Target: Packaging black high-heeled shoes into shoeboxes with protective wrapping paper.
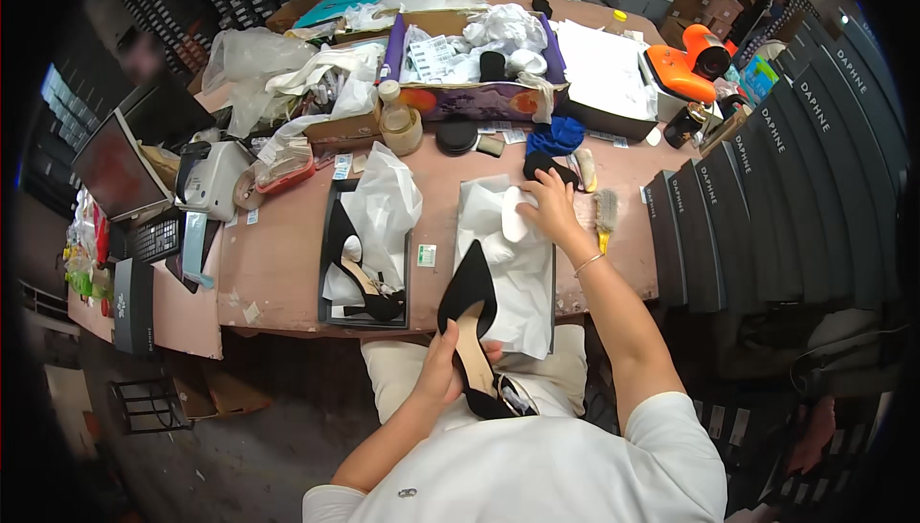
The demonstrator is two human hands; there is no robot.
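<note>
My left hand (443, 368) grips a black pointed heeled shoe (470, 317) by its middle, sole up, at the table's front edge above my lap. My right hand (549, 205) reaches forward and holds a white paper wad (514, 216) over crumpled white tissue paper (503, 255) lying in an open shoe box. To the left, a second black shoe (369, 293) lies in a black box lid (331, 236) with more white tissue (383, 202).
A row of dark shoe boxes (728, 226) stands at the right. A brush (605, 212), blue cloth (556, 133), bottle (391, 109), label printer (213, 178), monitor (115, 164) and an orange tool (685, 61) crowd the pink table (278, 255). Cluttered cartons sit behind.
</note>
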